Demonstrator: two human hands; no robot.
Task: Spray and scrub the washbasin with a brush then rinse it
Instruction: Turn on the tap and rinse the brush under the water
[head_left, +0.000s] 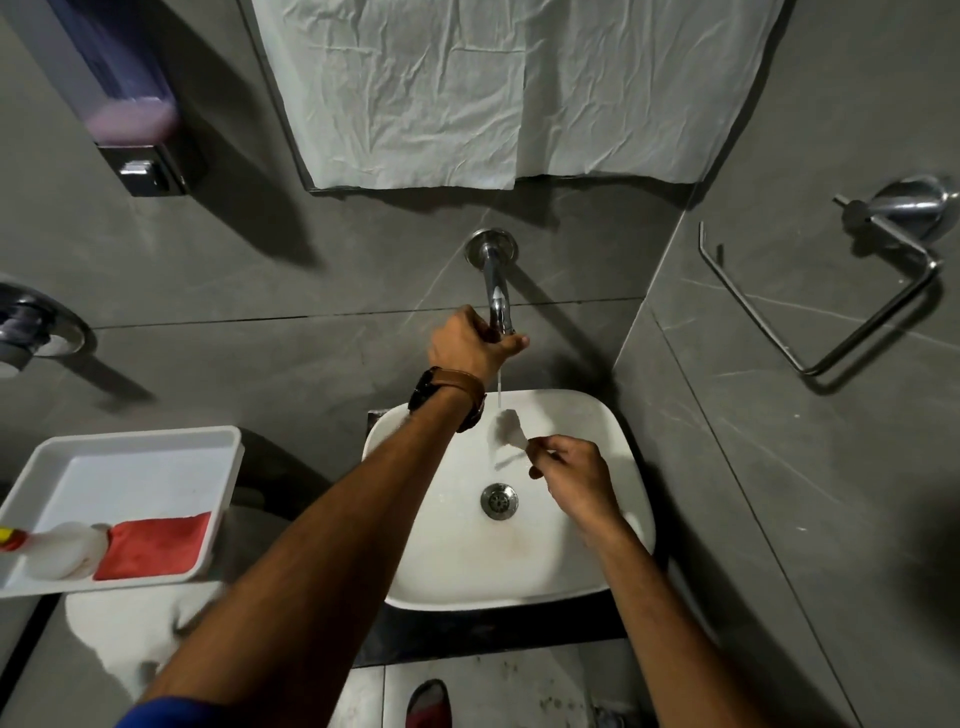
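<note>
From the head camera, grey tiled walls close in a corner around a white washbasin (597, 431) on a dark counter, with little room to its right. The left hand (467, 343) wraps closed around the tap (496, 291), a thin stream falling. Over the bowl, the right hand (574, 467) pinches the brush (506, 428), its blurred head seemingly pointing up-left toward the stream. A white tray (130, 447) sits left.
</note>
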